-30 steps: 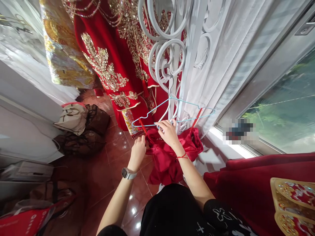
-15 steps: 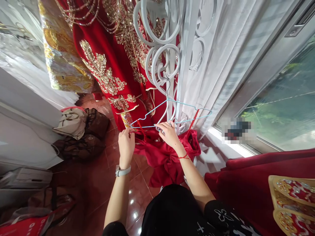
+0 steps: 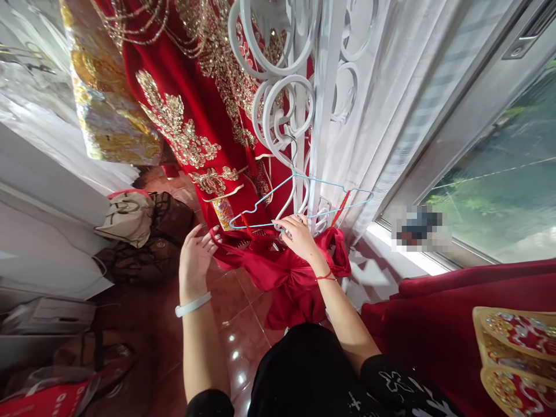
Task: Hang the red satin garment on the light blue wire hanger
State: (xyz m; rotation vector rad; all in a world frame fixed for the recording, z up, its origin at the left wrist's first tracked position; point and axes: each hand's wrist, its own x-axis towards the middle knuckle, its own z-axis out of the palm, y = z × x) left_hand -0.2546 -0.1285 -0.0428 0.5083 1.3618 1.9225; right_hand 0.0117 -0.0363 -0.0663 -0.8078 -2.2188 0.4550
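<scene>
Red satin garment [image 3: 286, 272] hangs by straps from blue wire hanger [image 3: 304, 197] hooked on white scrollwork rack [image 3: 282, 110]. Your right hand [image 3: 297, 234] pinches fabric at hanger bar, steadying it; left hand [image 3: 195, 258] spread wide, fingertips at hem.

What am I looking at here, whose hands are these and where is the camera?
The camera sits on a person's head, looking down at their own bare hands. The right hand grips the bottom bar of a light blue wire hanger, hooked on a white scrolled metal stand. A plain red garment hangs from the hanger by thin straps. The left hand, with a white wristband, is open beside the garment's edge. Behind hangs a red dress with gold embroidery; bags lie on the tiled floor.
</scene>
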